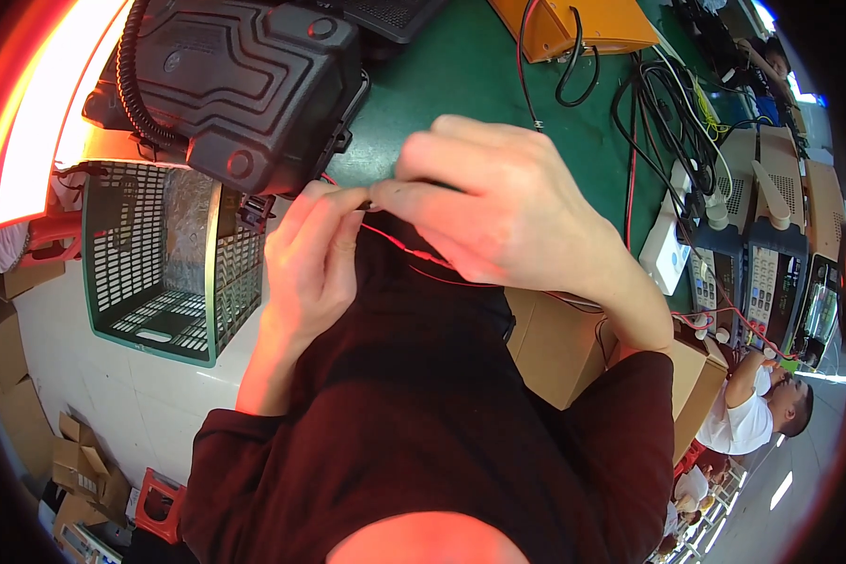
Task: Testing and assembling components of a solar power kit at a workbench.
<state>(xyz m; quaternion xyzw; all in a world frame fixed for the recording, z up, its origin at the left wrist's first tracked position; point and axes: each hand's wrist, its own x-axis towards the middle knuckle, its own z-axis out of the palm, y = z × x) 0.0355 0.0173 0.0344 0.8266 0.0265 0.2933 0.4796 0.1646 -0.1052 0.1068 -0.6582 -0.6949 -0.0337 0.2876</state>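
Observation:
My left hand (pixel 312 252) and my right hand (pixel 493 202) meet in front of my chest, fingertips nearly touching. Both are closed in a pinch. A thin red wire (pixel 399 246) comes out at my left fingertips and runs beneath my right hand. A small dark bit shows where the fingertips meet; its kind cannot be made out. Just beyond my left hand sits a black hard plastic case (pixel 244 89) with a ribbed lid and a coiled black cord (pixel 132 89). A short red lead shows between the case and my left fingers.
An orange metal box (pixel 583 28) with black leads stands on the green table (pixel 461 85). Black cables (pixel 663 113), a white power strip (pixel 665 240) and bench instruments (pixel 771 273) lie right. A green plastic crate (pixel 150 343) is left, cardboard boxes (pixel 555 343) below right. Co-workers (pixel 747 418) sit further right.

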